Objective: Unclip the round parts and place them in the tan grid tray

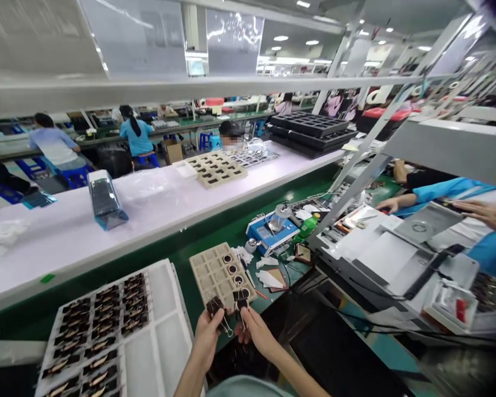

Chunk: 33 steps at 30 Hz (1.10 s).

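Over the near end of a beige compartment tray (202, 264), my left hand (206, 336) is closed around a black binder clip (215, 305), whose wire handle sticks out towards my right hand. My right hand (256, 331) pinches another black binder clip (240, 298) with wire handles. Whether a small part is clamped in either clip is too small to tell. Several round dark pieces with pale rims (232, 269) sit in the tray's right column. To the left, a white divided tray (159, 331) holds rows of black clipped parts (105, 314).
Behind the beige tray stand a blue machine (268, 234) and a green bottle (310, 225). White paper scraps (268, 278) lie beside it. A raised white shelf (149, 220) runs across. At right, a co-worker's hands (391, 204) are beside a cluttered bench with cables.
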Available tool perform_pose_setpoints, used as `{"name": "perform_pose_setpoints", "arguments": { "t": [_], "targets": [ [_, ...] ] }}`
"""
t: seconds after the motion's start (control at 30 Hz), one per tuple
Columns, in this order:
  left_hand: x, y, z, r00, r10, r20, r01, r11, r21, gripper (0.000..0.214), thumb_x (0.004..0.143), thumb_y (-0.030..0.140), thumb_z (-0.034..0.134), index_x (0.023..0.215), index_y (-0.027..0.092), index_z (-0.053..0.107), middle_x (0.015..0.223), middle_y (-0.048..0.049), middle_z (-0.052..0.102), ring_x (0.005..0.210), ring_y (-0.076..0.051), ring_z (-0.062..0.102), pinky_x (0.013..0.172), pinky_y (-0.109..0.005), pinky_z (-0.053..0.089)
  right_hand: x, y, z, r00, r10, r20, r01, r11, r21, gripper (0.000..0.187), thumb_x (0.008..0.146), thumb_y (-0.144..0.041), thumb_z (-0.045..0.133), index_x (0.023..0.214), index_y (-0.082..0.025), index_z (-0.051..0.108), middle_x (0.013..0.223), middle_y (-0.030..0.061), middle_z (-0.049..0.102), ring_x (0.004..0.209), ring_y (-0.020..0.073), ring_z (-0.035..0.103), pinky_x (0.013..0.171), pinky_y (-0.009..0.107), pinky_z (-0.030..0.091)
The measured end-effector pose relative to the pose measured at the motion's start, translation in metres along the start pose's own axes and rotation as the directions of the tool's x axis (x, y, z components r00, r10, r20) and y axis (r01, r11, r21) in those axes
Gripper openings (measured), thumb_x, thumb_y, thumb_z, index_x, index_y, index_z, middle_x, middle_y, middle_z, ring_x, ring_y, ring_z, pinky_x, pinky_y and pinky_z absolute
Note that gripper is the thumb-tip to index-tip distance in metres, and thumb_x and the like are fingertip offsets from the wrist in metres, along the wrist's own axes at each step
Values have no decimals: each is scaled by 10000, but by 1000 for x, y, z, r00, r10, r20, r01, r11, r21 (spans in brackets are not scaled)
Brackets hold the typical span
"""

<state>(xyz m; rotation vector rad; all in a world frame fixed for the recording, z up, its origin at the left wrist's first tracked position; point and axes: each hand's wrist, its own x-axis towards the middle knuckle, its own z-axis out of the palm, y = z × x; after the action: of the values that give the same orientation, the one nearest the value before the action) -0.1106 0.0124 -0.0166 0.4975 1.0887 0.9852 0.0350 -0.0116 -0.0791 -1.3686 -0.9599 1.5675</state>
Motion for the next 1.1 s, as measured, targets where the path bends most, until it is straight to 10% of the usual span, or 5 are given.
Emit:
{"name": "perform_pose_setpoints", "arguments": {
  "t": [0.2,0.53,0.8,1.1],
  "targets": [
    [2,2,24,988,-98,115,86,990,108,495,538,349,900,957,162,712,938,-90,734,818,-225,681,731,-325,536,-21,-12,-23,991,-39,129,47,997,-60,779,814,-876,345,1122,-176,497,619,-13,619,416,109,528,399,197,314],
    [10,-11,32,998,-55,-28,58,991,124,421,445,242,885,802,119,698,780,-86,717,702,-210,667,686,-314,527,-34,-31,-38,934,23,357,25,991,-130,701,783,-682,611,1231,-182,406,708,-57,575,380,58,483,347,163,329],
    [11,-8,31,986,30,-162,-15,996,93,345,499,287,883,767,151,715,774,-95,731,687,-231,686,685,-350,543,-34,-21,-34,950,25,310,-8,998,-57,509,669,-645,698,1022,-312,545,818,14,615,647,168,669,457,255,490],
    [14,-35,53,994,-96,-50,102,986,130,400,489,304,877,845,167,756,874,-104,757,815,-270,703,807,-388,536,-40,-25,-22,984,83,158,-18,927,-375,370,871,-450,528,606,-192,537,508,11,508,449,143,498,451,256,386]
  ]
}}
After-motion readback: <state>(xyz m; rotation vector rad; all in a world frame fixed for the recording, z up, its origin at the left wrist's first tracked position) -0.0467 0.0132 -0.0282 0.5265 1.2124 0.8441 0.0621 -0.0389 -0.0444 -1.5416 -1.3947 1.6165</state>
